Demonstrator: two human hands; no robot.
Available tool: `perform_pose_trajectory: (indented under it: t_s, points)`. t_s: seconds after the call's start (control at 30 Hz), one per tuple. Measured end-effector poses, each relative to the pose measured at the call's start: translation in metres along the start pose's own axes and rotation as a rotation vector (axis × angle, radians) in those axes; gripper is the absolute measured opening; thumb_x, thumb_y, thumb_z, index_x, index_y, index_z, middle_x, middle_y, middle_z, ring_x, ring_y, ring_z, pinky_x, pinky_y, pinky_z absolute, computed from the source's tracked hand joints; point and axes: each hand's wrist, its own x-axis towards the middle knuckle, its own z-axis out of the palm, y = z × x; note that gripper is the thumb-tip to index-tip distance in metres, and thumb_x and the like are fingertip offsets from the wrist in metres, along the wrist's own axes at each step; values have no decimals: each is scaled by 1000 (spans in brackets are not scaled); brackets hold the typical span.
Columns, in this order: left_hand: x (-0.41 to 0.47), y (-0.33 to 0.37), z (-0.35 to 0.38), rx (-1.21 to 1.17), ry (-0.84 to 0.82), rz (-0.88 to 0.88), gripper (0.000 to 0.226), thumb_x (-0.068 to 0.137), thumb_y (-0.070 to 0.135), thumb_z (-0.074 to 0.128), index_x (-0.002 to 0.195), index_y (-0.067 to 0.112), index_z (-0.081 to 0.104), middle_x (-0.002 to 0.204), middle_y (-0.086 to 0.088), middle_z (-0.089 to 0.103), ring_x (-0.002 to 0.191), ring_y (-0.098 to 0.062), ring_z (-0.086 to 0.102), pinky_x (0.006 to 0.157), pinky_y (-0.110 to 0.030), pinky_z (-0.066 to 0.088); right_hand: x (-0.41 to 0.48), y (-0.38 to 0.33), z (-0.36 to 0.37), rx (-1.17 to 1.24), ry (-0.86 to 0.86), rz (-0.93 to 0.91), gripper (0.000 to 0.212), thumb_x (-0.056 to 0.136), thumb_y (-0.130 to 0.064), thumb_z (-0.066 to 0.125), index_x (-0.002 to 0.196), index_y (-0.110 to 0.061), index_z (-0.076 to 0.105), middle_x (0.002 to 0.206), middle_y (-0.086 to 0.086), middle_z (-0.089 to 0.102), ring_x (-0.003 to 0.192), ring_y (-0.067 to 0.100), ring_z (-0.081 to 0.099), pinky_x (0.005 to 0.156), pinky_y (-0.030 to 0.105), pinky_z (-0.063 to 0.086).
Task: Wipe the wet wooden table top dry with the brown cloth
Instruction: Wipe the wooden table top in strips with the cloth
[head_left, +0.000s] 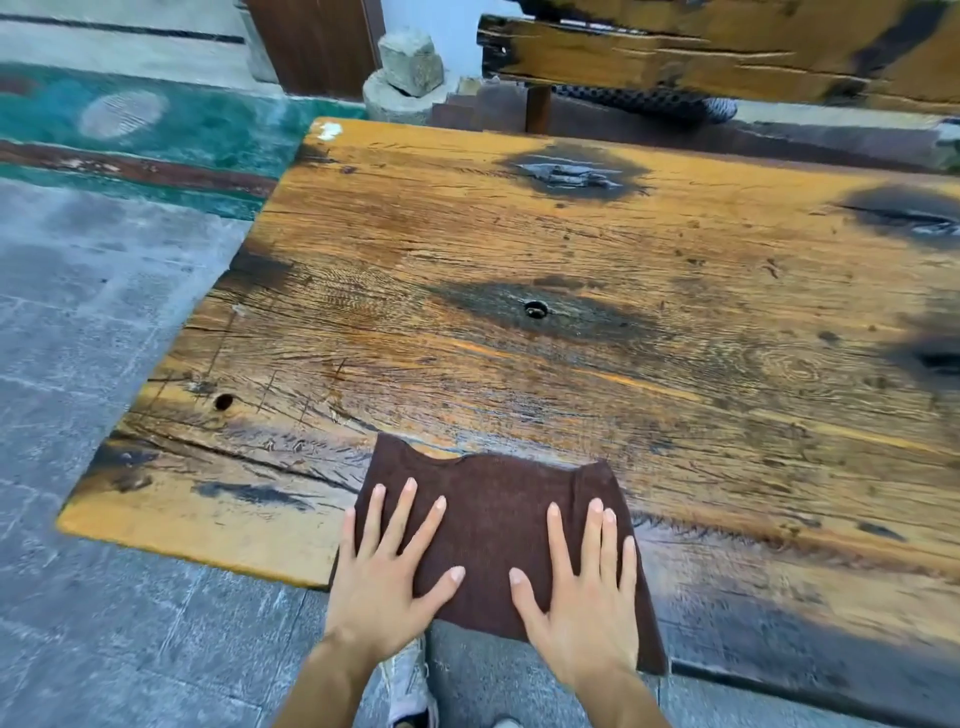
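Brown cloth (496, 525) flat beneath left hand (387, 571) and right hand (584, 597), grip spread.

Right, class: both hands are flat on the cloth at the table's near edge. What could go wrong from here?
1. The cloth overhangs the table edge, so it might slide off.
2. The rough, cracked wood could snag it.
3. The left hand and right hand only press down, so it may bunch.

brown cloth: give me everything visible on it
The brown cloth is dark brown, with a fine towel-like weave, spread flat in a rough rectangle at the near edge of the wooden table. Its far edge is wavy; its near edge overhangs the table. The left hand and right hand press on it, palms down, fingers spread.
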Motion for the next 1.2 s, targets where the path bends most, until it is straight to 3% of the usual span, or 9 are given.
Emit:
perform_pose_trajectory:
  t_s: [0.27,0.5,0.9,1.07,1.2]
  points:
    - [26,5,0,-104,43,-220,72,93,72,39,160,47,28,172,3,21,159,-28,18,125,-55,17,26,-9,-1,55,59,87,90,82,-77,49,159,-30,41,170,19,24,157,37,26,122,64,24]
    - [63,-18,-5,-50,55,-202,73,96,76,28,162,44,24,174,1,13,160,-29,10,126,-52,14,73,-13,1,57,71,83,89,83,-79,47,159,-34,40,171,19,22,158,38,23,124,64,22]
    - [166,-47,-24,-3,59,-283,74,99,76,22,164,44,12,175,-3,2,161,-29,-5,127,-51,4,203,-24,-3,4,-5,57,87,91,-86,29,165,-40,20,174,18,9,162,34,4,126,62,11]
    - [227,-64,-41,-49,42,-303,74,97,81,13,162,48,0,173,0,-14,159,-25,-19,128,-49,-7,271,-33,-14,10,-112,54,87,90,-90,11,163,-45,-3,173,15,-15,159,30,-21,128,60,-3]
    - [273,-78,-57,-57,30,-319,74,95,83,7,160,52,-10,171,3,-24,156,-22,-28,127,-47,-13,326,-44,-25,-18,-174,25,87,88,-91,6,161,-47,-13,171,14,-23,156,29,-29,126,58,-11]
